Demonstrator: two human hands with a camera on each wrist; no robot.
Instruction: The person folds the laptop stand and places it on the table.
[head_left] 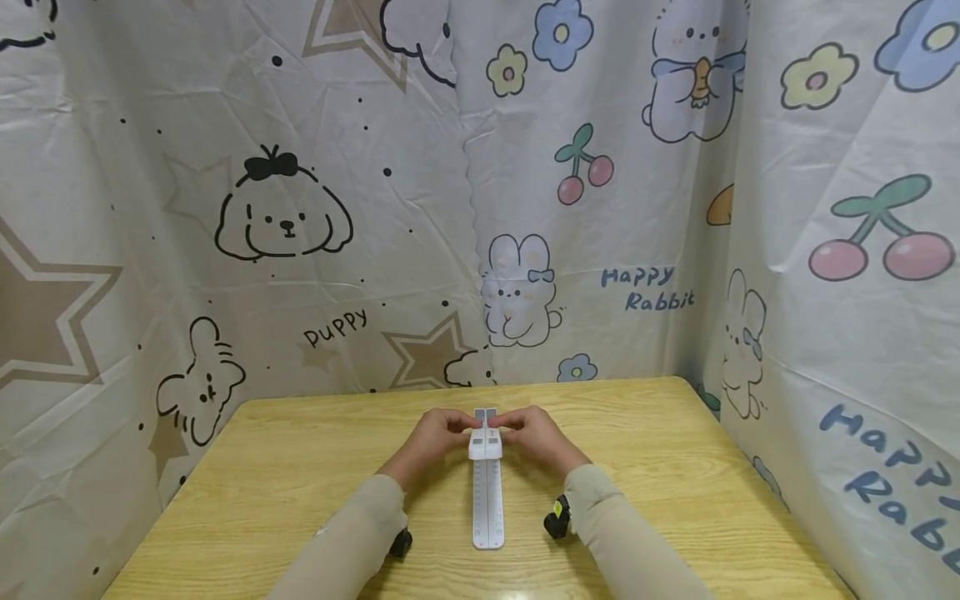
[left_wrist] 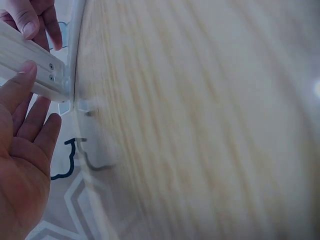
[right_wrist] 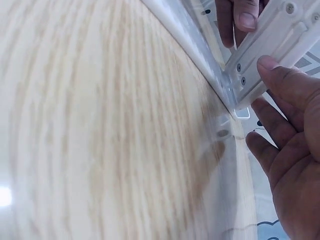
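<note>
A white measuring ruler (head_left: 488,504) with printed scale marks lies lengthwise on the table. A white block (head_left: 485,450) with two small dark windows sits across its far part, and a grey strip shows beyond it. My left hand (head_left: 441,432) pinches the left side near this block, and my right hand (head_left: 534,432) pinches the right side. In the left wrist view, the thumb of my left hand (left_wrist: 25,175) presses a white screwed piece (left_wrist: 47,82), fingers behind it. The right wrist view has my right hand (right_wrist: 297,150) gripping the same white piece (right_wrist: 250,75) likewise.
The yellow wood-grain table (head_left: 300,467) has rounded far corners. A patterned curtain (head_left: 420,208) hangs behind it, and another curtain (head_left: 847,333) stands along the right. Black wrist devices show under the sleeves, one device (head_left: 557,518) beside the right forearm.
</note>
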